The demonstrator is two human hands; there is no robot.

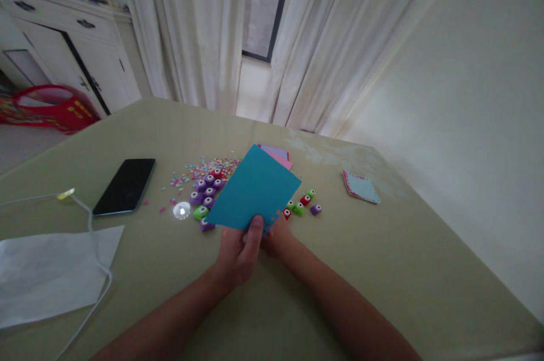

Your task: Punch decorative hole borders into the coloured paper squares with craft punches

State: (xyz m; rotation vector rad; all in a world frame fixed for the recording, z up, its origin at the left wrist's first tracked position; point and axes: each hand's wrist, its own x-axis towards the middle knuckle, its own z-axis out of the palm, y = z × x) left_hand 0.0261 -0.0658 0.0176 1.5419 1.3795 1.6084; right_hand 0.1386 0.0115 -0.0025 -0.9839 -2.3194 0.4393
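A teal sheet of paper (255, 188) is held tilted above the table, with small shapes punched out of its lower right corner. My left hand (238, 253) grips its near edge, thumb on top. My right hand (278, 239) is closed behind that corner, mostly hidden by the sheet; what it holds cannot be made out. Several small purple, green and red craft punches (207, 192) lie just beyond the sheet, and more punches (302, 204) lie to the right. Tiny paper cut-outs (204, 169) are scattered on the table behind them.
A black phone (125, 185) lies at the left with a white cable (91, 219) and a white paper bag (51, 273). Pink and purple sheets (278, 154) lie behind the teal one. A small pad (361, 186) sits at the right. A round clear lid (182, 210) is near the punches.
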